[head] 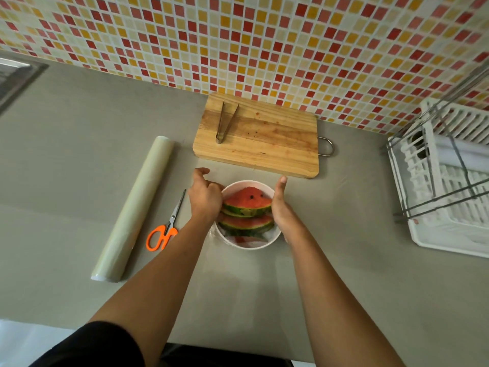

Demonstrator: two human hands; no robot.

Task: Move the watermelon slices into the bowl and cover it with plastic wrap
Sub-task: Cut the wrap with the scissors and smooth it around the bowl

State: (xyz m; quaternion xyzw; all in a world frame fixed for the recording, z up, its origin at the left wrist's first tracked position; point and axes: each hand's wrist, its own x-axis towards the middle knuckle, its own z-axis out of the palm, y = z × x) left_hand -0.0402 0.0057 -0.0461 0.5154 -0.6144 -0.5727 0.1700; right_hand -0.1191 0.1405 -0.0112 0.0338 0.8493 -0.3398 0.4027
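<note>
A white bowl (248, 246) stands on the grey counter in front of the cutting board and holds several watermelon slices (247, 201), red flesh up and green rinds toward me. Thin clear plastic wrap (213, 233) lies crinkled over the bowl's near part and left side. My left hand (205, 198) is at the bowl's left rim, fingers curled on the film and thumb sticking out. My right hand (280, 205) lies flat against the bowl's right wall, fingers together.
A roll of plastic wrap (136, 207) lies to the left, with orange-handled scissors (165, 230) beside it. Behind the bowl is a wooden cutting board (264, 139) with metal tongs (225, 121) on it. A white dish rack (449, 186) stands at the right, and the tiled wall is behind.
</note>
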